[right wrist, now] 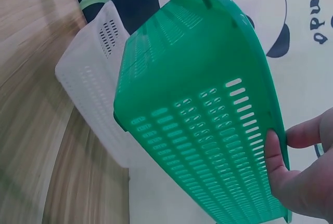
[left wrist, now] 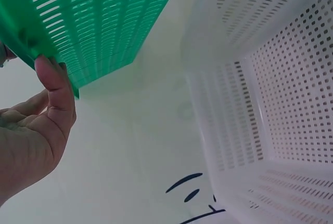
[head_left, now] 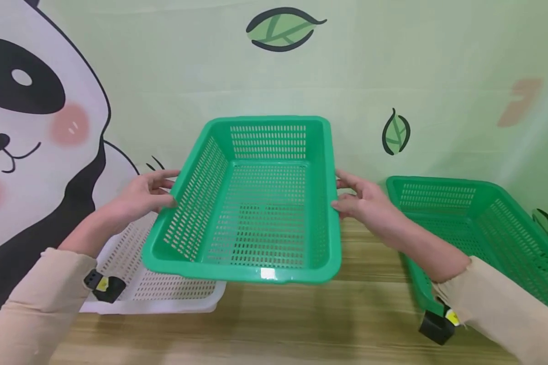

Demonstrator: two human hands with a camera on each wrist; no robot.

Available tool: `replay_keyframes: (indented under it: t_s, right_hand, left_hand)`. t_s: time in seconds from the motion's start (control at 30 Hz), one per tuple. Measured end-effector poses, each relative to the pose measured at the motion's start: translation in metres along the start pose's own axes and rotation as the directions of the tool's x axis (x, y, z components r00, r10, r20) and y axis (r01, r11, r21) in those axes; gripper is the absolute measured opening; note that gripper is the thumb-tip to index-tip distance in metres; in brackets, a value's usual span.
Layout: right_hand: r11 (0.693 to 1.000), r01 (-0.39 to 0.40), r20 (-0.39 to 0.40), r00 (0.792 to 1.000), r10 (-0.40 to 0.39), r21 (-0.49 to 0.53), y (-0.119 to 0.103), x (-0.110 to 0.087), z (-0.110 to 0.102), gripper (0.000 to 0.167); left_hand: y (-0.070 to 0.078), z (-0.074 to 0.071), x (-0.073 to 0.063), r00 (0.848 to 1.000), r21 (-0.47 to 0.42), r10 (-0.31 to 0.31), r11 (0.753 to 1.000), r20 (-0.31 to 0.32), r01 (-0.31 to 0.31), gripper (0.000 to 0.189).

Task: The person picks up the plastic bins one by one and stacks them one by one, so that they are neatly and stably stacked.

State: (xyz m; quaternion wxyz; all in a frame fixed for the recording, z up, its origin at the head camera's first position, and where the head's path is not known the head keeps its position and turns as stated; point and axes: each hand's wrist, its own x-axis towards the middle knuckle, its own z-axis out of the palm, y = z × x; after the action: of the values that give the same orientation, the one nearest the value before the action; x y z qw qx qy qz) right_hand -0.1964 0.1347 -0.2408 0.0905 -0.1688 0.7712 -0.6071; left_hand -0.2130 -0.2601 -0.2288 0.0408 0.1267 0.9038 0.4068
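A green plastic basket (head_left: pixel 267 187) with slotted sides is held up above the table, its inside bare and facing me. On its left rim my left hand (head_left: pixel 142 196) grips with thumb and fingers. My right hand (head_left: pixel 361 200) pinches the opposite rim; in the right wrist view the thumb and a finger of that hand (right wrist: pixel 304 169) close over the edge of the green basket (right wrist: pixel 192 94). From below, the left wrist view catches the left hand (left wrist: pixel 44 115) at the rim of the green basket (left wrist: pixel 99 21).
A white basket (head_left: pixel 164 306) stands on the wooden table (head_left: pixel 283 324) at the left, partly behind the held one. Another green basket (head_left: pixel 452 181) stands at the right, under my right forearm. A cloth backdrop (head_left: pixel 187 66) with a panda and leaves hangs behind.
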Motion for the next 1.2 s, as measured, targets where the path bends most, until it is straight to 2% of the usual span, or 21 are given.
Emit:
replay_keyframes:
  t_s: [0.2, 0.4, 0.5, 0.7, 0.83, 1.0, 1.2]
  right_hand:
    - [1.000, -0.010, 0.000, 1.000, 0.010, 0.029, -0.008, -0.004, 0.007, 0.065]
    - [0.998, -0.011, -0.005, 1.000, 0.011, 0.058, -0.016, 0.002, 0.028, 0.066]
    - [0.998, -0.002, -0.003, 1.000, 0.003, 0.069, -0.018, 0.005, 0.037, 0.067]
    - [0.993, 0.029, -0.007, 1.000, -0.029, 0.115, -0.015, 0.011, 0.050, 0.067]
    - [0.986, 0.056, 0.003, 0.998, -0.057, 0.159, -0.011, 0.016, 0.059, 0.067]
    - [0.976, 0.071, 0.011, 0.997, -0.075, 0.206, -0.007, 0.019, 0.071, 0.066]
    - [0.963, 0.102, 0.015, 0.994, -0.109, 0.251, 0.000, 0.024, 0.083, 0.063]
  left_hand:
    - [-0.007, -0.003, 0.000, 1.000, 0.029, -0.024, 0.999, -0.008, 0.025, 0.067]
    - [-0.019, -0.017, -0.004, 0.997, 0.077, -0.075, 0.994, -0.020, 0.076, 0.065]
    - [-0.024, -0.020, -0.007, 0.995, 0.104, -0.088, 0.990, -0.048, 0.092, 0.064]
    - [-0.035, -0.028, -0.016, 0.990, 0.152, -0.037, 0.987, -0.134, 0.057, 0.060]
    - [-0.043, -0.037, -0.022, 0.986, 0.135, -0.004, 0.990, -0.166, 0.027, 0.058]
    - [-0.051, -0.047, -0.027, 0.970, 0.088, -0.017, 0.995, -0.242, 0.039, 0.056]
    - [-0.059, -0.053, -0.031, 0.959, 0.084, -0.026, 0.995, -0.282, 0.052, 0.057]
